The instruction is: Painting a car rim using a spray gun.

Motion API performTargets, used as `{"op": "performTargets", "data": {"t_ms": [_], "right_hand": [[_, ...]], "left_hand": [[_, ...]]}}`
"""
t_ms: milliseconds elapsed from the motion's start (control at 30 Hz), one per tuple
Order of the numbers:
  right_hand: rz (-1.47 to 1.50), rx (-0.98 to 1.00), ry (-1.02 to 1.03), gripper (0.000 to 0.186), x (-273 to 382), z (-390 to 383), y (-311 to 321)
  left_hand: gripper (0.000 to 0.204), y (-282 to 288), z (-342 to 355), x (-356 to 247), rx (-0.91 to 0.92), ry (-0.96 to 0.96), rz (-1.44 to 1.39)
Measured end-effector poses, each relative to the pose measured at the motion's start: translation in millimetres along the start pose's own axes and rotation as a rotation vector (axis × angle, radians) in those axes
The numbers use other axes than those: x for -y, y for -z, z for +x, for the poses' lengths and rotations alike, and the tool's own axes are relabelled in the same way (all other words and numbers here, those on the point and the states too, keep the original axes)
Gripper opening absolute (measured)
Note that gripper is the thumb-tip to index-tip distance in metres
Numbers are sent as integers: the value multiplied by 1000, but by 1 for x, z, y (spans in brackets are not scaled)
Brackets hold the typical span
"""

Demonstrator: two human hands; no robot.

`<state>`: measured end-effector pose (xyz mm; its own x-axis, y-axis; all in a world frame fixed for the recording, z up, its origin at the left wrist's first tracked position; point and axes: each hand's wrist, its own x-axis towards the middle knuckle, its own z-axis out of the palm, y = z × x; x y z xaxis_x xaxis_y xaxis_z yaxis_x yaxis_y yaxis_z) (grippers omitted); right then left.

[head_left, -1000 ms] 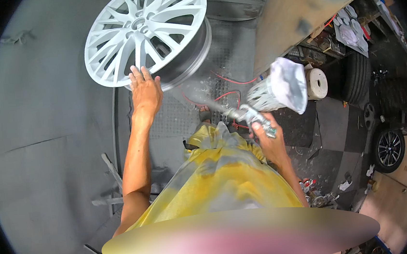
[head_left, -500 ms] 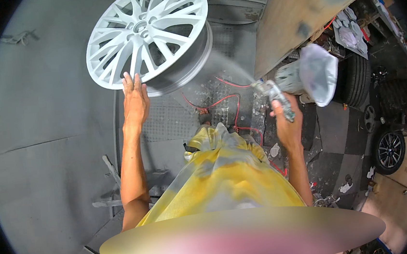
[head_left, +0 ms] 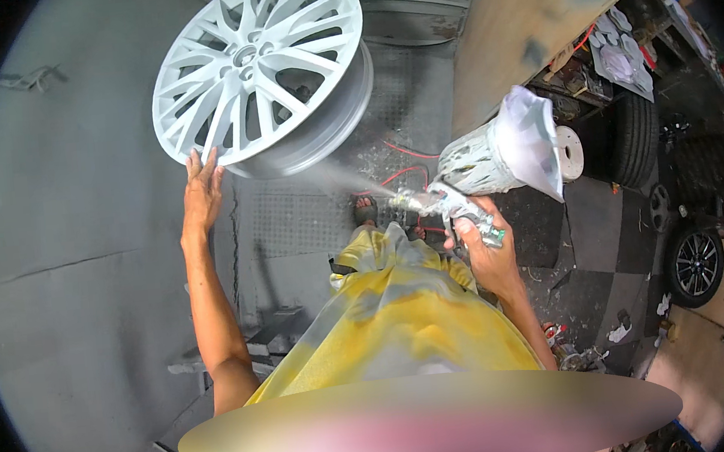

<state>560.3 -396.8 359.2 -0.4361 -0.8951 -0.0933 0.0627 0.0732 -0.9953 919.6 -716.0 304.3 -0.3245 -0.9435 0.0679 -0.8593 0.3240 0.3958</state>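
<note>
A white multi-spoke wheel rim (head_left: 276, 63) sits tilted at the upper middle, its grey-white barrel (head_left: 307, 145) visible below the face. My left hand (head_left: 201, 197) is at the rim's near-left edge, fingers stretched out and fingertips touching it. My right hand (head_left: 491, 249) is closed around the handle of a paint-spattered spray gun (head_left: 461, 209). A paint-streaked cup (head_left: 475, 163) with a pale, flared cover (head_left: 529, 138) rises from the gun. Pale mist leaves the nozzle toward the barrel's lower side. What supports the rim is hidden.
A red hose (head_left: 405, 173) lies on the spattered floor near my feet. To the right are a wooden panel (head_left: 526, 31), a tyre (head_left: 634, 142), a dark wheel (head_left: 694, 266) and cluttered shelves. A grey wall (head_left: 75, 191) curves along the left.
My right hand has brought the spray gun left and slightly nearer to me. My left hand has shifted left and down along the rim's edge, and the rim looks slightly turned.
</note>
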Motion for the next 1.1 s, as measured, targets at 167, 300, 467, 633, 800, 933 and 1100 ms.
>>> {"op": "performTargets", "data": {"t_ms": [167, 300, 467, 633, 800, 933, 1100], "right_hand": [[-177, -263, 197, 29, -2, 15, 10], [-319, -276, 227, 26, -19, 19, 18], [-120, 3, -41, 30, -45, -13, -12], [-332, 120, -26, 34, -69, -17, -25], [-380, -137, 72, 26, -73, -8, 4], [-342, -304, 158, 27, -57, -3, 14], [-272, -214, 85, 27, -66, -17, -2]], "left_hand": [[44, 12, 7, 46, 77, -51, -63], [49, 15, 21, 96, 133, -61, -92], [48, 27, 37, 132, 241, 0, -71], [45, 26, 51, 190, 186, -81, 147], [35, 0, 18, 118, 101, 78, 425], [40, -2, -30, 26, 149, -17, 287], [47, -27, -71, -47, 170, -101, 146]]}}
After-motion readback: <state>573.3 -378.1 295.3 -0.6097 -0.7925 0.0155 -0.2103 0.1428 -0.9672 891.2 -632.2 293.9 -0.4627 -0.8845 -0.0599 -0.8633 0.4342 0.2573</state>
